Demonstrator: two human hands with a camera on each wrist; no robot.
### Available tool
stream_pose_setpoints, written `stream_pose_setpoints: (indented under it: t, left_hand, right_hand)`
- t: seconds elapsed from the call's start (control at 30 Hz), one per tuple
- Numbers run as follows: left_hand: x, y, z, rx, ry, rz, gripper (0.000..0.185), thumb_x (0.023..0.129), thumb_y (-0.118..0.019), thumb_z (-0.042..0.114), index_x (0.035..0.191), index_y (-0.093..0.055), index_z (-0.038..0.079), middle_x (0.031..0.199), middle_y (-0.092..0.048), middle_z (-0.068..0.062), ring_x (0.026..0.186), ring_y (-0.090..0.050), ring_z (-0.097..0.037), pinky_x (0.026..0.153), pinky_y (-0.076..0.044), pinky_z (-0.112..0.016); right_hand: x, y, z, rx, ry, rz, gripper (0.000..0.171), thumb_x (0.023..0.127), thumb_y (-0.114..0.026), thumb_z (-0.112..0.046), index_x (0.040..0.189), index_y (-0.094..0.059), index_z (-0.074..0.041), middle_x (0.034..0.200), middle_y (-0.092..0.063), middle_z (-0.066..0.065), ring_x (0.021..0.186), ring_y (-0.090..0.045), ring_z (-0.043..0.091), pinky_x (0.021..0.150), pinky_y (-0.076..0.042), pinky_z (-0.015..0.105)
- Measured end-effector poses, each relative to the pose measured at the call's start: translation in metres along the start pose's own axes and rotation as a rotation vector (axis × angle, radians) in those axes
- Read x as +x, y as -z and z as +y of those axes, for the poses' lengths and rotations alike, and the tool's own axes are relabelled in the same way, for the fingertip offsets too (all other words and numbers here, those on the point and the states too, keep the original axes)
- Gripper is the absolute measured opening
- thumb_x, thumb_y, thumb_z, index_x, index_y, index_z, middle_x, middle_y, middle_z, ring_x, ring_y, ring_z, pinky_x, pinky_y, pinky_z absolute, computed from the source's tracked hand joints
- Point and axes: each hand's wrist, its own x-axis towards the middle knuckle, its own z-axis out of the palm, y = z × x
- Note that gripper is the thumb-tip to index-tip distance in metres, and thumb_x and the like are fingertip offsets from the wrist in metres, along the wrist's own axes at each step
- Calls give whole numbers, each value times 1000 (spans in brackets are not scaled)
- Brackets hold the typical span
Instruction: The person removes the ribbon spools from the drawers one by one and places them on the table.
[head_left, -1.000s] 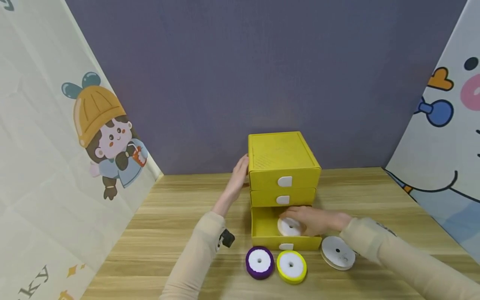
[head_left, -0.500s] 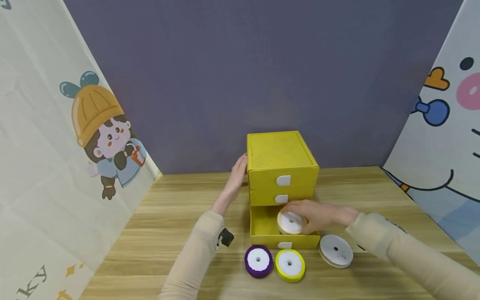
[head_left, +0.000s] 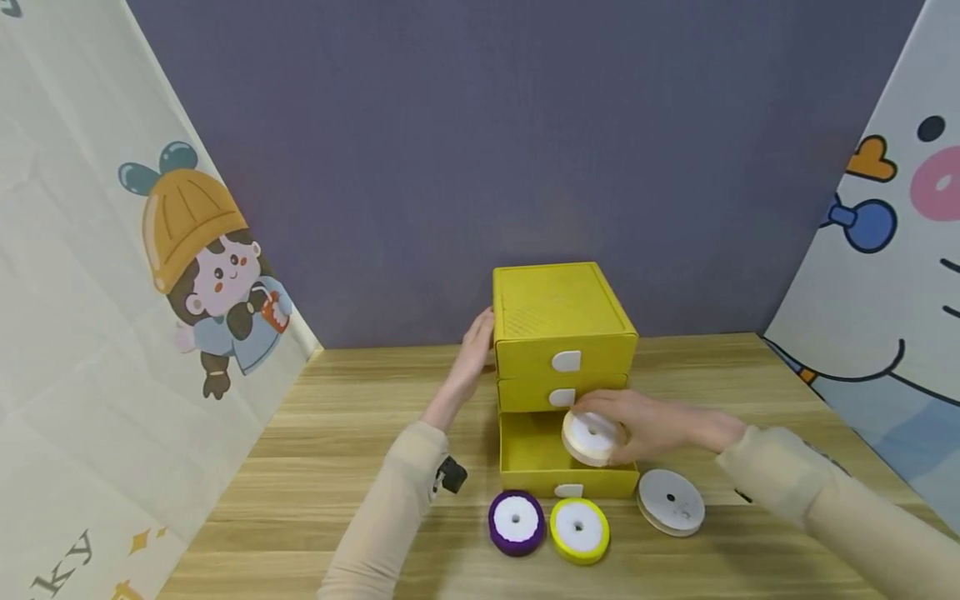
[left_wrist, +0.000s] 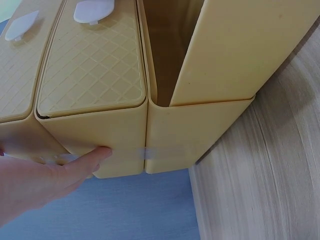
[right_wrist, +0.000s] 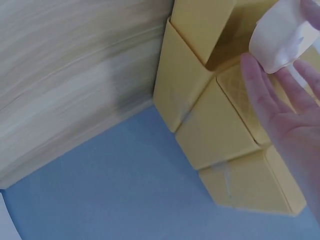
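So far one cream spool [head_left: 592, 436] was pinched by the right hand [head_left: 645, 427] above the open drawer [head_left: 534, 467] (three spools lay nearer on the table [head_left: 360, 433]); the drawer unit [head_left: 558, 321] was steadied by the flat left hand [head_left: 474, 354].

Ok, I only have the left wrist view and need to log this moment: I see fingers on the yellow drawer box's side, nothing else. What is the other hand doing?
Observer: The right hand holds a cream ribbon spool above the open bottom drawer.
Operator: Is anything in that drawer?
Observer: The part in view looks bare; the spool and hand hide the rest.
Operator: Any other spools around?
Observer: Three lie on the table in front of the drawer: a purple spool, a yellow spool and a white spool.
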Motion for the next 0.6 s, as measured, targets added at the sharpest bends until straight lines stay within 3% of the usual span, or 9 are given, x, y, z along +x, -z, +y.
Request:
stream_pose_setpoints:
  t: [0.3, 0.43, 0.6]
  left_hand:
    - [-1, -1, 2, -7, -4, -6, 63, 108, -28, 47, 159, -19, 12, 167, -19, -7, 154, -18, -29, 126, -16, -53]
    - [-2, -1, 3, -1, -10, -6, 63, 108, -28, 46, 159, -19, 11, 167, -19, -7, 155, -18, -29, 127, -15, -53]
    - [-2, -1, 2, -12, 15, -11, 62, 107, -28, 48, 160, -19, 15, 167, -18, -6, 153, -22, -32, 122, -24, -59]
  right_hand:
    - [-25, 7, -6, -67, 5, 68, 70, 78, -82, -20, 141, -51, -14, 141, -56, 2, 121, -58, 21, 98, -54, 44]
    - [-42, 4, -14, -130, 54, 102, 71, 79, -83, -27, 140, -51, -11, 140, -57, 5, 119, -59, 24, 96, -56, 44]
    - [-62, -3, -22, -176, 39, 131, 71, 80, -82, -37, 141, -50, -17, 140, -56, -2, 117, -60, 17, 94, -57, 37]
